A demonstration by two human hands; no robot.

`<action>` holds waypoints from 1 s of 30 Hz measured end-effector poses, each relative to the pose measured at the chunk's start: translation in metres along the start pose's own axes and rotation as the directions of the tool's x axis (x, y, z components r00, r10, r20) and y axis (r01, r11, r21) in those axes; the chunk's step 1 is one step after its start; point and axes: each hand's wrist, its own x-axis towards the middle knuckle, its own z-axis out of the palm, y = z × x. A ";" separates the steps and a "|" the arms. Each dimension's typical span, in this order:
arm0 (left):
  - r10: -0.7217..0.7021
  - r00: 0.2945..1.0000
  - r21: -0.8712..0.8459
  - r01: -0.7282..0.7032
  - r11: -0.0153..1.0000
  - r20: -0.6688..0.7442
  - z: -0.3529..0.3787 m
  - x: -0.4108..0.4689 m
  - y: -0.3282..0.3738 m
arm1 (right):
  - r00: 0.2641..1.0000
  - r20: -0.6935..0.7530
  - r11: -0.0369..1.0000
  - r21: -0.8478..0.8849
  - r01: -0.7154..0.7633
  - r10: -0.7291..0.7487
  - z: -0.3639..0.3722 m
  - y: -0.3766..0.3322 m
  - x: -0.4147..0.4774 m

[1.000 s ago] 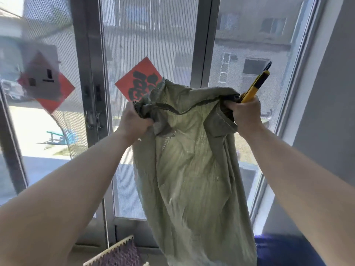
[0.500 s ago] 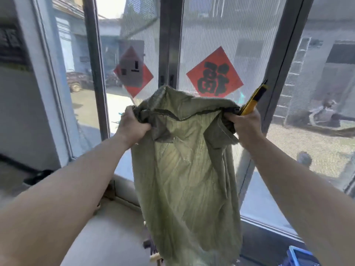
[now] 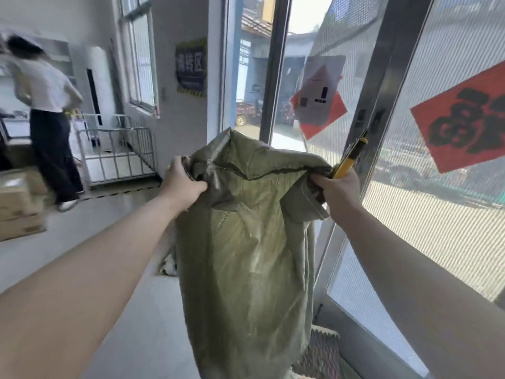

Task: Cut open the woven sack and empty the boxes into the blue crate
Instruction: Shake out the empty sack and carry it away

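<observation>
Olive-green woven plastic sack (image 3: 246, 255) hangs limp at centre, top edge stretched between left hand (image 3: 181, 184) at 9 o'clock and right hand (image 3: 337, 191) at 3, which also clasps a yellow utility knife (image 3: 348, 160); bare grey floor (image 3: 131, 310) at 7 o'clock

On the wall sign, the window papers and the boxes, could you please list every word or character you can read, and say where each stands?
Dark wall sign, with a yellow-and-black striped border: three large Chinese characters, too blurred to read with certainty.
Red diamond paper on the window screen: one black character, seen from behind, not legible.
Grey sheet over the other red paper: dark marks, no readable text.
Cardboard boxes: labels too blurred.
</observation>
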 end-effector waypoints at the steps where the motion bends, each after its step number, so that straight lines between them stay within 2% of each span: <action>1: -0.011 1.000 0.001 0.011 1.000 -0.020 -0.004 0.001 -0.007 | 1.000 0.020 1.000 0.003 -0.007 0.006 0.011 0.004 0.002; 11: -0.104 0.980 0.096 0.121 0.988 -0.170 -0.034 0.053 -0.073 | 0.972 0.233 0.999 0.037 -0.019 0.010 0.129 0.041 0.040; 16: -0.129 0.964 0.102 0.156 0.983 -0.232 -0.041 0.118 -0.113 | 0.948 0.317 0.999 0.030 -0.028 0.017 0.212 0.058 0.081; 22: -0.241 0.934 0.149 0.287 0.946 -0.264 -0.054 0.213 -0.162 | 0.913 0.404 0.997 0.021 -0.072 0.058 0.321 0.074 0.132; 30: -0.278 0.901 0.142 0.339 0.930 -0.332 -0.067 0.303 -0.213 | 0.881 0.470 0.994 0.050 -0.093 0.059 0.442 0.103 0.185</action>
